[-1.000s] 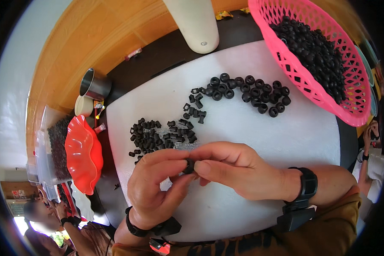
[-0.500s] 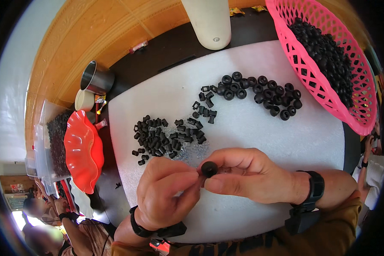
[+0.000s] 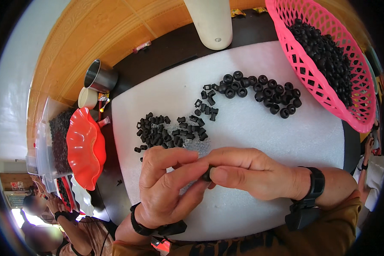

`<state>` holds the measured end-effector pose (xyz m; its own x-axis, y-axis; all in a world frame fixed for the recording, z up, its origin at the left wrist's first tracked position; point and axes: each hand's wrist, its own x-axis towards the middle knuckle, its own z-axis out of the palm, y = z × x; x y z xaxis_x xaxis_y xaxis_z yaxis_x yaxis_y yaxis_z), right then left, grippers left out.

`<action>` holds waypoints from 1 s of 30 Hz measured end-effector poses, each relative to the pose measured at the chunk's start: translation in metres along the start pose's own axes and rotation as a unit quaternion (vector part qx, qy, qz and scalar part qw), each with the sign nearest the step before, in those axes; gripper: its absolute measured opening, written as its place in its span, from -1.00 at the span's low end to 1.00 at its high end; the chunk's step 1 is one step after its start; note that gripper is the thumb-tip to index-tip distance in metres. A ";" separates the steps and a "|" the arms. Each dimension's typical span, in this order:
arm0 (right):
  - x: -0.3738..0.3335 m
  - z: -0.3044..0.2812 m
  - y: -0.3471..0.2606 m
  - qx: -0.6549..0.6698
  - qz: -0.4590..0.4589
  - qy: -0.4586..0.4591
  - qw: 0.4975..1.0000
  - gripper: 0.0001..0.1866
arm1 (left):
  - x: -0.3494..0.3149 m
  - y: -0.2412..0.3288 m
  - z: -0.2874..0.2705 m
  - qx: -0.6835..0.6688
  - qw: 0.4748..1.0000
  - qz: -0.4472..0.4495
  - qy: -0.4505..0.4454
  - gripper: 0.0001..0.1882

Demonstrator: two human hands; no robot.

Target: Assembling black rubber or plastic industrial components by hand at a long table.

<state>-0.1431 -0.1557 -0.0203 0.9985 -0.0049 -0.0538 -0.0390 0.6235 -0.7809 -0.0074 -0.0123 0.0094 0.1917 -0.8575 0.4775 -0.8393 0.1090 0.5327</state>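
My right hand (image 3: 251, 173) pinches a small round black plastic piece (image 3: 207, 175) between thumb and fingers. Against its left side press the fingertips of my left hand (image 3: 170, 185), closed on it with the index finger lifted away. The fingers cover most of the piece. Just beyond my left hand lies a heap of small black spool-shaped pieces (image 3: 158, 133), with tiny clear or silvery bits (image 3: 200, 146) beside it. Farther right, several black balls with holes (image 3: 277, 96) sit in a cluster. All rest on a white foam sheet (image 3: 303, 143).
A pink lattice basket (image 3: 305, 68) full of black pieces stands at far right. On the left are a red wavy-edged bowl (image 3: 85, 149), a clear bin (image 3: 42, 141), a metal cup (image 3: 101, 77) and a cream cup (image 3: 88, 98). A white cylinder (image 3: 211, 25) stands behind. Other people sit at lower left.
My left hand has moved slightly right, its fingers spreading and reaching farther over the black piece. The round piece has turned and is now more covered.
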 end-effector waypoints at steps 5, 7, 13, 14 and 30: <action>0.001 0.000 -0.001 -0.013 0.008 0.001 1.000 -0.65 | 0.002 0.003 0.000 -0.004 1.000 -0.027 -0.002 -0.56; 0.001 -0.002 0.001 -0.011 0.020 0.001 1.000 -0.66 | 0.002 0.001 -0.002 0.004 1.000 -0.026 -0.011 -0.57; 0.004 -0.005 -0.003 0.004 0.062 -0.005 0.998 -0.66 | 0.002 -0.001 -0.004 -0.025 0.998 -0.049 -0.035 -0.65; 0.004 -0.005 -0.004 0.019 0.082 -0.002 0.996 -0.66 | 0.003 -0.002 -0.004 -0.045 0.996 -0.063 -0.042 -0.69; 0.002 -0.004 0.003 0.058 0.109 -0.010 0.992 -0.66 | -0.004 0.001 0.000 -0.114 0.990 -0.086 -0.013 -0.56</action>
<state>-0.1416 -0.1566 -0.0250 0.9676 0.1545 -0.1997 -0.2501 0.6944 -0.6747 -0.0089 -0.0093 0.0079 0.3063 -0.8852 0.3502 -0.6585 0.0687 0.7495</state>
